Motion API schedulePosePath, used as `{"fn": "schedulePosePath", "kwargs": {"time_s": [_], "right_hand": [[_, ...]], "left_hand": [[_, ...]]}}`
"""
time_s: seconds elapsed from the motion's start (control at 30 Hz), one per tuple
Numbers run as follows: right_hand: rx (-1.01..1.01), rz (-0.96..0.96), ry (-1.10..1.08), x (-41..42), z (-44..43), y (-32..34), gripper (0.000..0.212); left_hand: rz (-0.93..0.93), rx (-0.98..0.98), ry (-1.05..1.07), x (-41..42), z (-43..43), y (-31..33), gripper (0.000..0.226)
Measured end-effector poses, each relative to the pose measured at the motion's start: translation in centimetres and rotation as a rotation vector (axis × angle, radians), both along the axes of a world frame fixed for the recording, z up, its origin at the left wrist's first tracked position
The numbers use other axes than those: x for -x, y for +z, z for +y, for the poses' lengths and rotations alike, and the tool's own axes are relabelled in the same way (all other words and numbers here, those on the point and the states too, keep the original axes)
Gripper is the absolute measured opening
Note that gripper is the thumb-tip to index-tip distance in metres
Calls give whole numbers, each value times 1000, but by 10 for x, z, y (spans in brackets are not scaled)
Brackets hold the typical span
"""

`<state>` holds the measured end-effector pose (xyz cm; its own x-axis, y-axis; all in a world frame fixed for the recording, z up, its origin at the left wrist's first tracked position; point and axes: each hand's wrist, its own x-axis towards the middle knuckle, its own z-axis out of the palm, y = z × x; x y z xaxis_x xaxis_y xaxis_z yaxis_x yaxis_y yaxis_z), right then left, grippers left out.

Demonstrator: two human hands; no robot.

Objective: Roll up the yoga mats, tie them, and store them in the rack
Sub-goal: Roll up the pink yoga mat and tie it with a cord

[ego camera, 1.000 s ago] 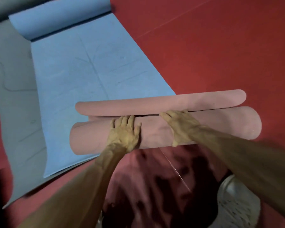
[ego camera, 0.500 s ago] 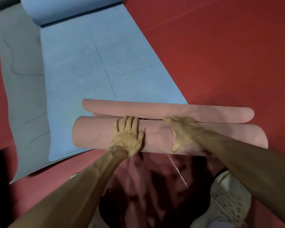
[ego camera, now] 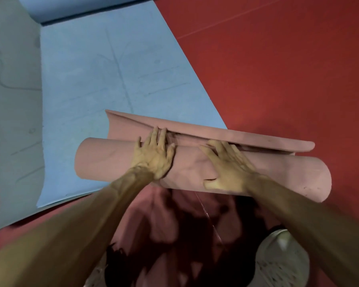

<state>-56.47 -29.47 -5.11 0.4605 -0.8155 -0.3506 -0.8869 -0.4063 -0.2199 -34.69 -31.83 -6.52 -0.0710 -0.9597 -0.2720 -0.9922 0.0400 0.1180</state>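
A pink yoga mat (ego camera: 104, 160) lies almost fully rolled across the red floor, its last flap (ego camera: 247, 137) curling up on the far side. My left hand (ego camera: 153, 156) presses flat on top of the roll near its middle, fingers reaching toward the flap. My right hand (ego camera: 228, 168) lies flat on the roll just to the right, fingers spread, thumb on the near side. Under the roll's left end a blue yoga mat (ego camera: 104, 71) is spread out, with its far end rolled (ego camera: 75, 7).
A grey mat (ego camera: 10, 100) lies flat to the left of the blue one. Red floor (ego camera: 288, 59) stretches to the right and beyond. My white shoe (ego camera: 282, 257) and patterned clothing are just below the roll.
The pink roll has moved forward over the last of its flat part, and the end flap now stands closer and more raised. Both hands stayed on top of the roll.
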Motion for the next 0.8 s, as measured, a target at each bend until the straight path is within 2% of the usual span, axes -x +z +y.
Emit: {"fn": "schedulePosePath", "kwargs": {"time_s": [0.13, 0.23, 0.3, 0.43, 0.53, 0.67, 0.8], "right_hand": [[241, -57, -5, 4, 9, -14, 72], [382, -62, -43, -1, 7, -23, 66], [348, -21, -61, -7, 0, -20, 77], [82, 157, -4, -9, -24, -11, 124], [53, 195, -4, -9, -35, -13, 142], [40, 201, 30, -10, -59, -10, 140], [15, 151, 40, -4, -77, -9, 123]], "left_hand": [[-4, -36, 6, 3, -31, -4, 63], [8, -32, -1, 3, -47, -7, 61], [34, -37, -17, 4, -61, -8, 61], [87, -61, -5, 7, -86, -7, 57], [138, -21, -1, 9, -98, -9, 50], [171, 93, -6, 9, -108, -10, 40], [185, 86, 30, 10, -107, -4, 39]]}}
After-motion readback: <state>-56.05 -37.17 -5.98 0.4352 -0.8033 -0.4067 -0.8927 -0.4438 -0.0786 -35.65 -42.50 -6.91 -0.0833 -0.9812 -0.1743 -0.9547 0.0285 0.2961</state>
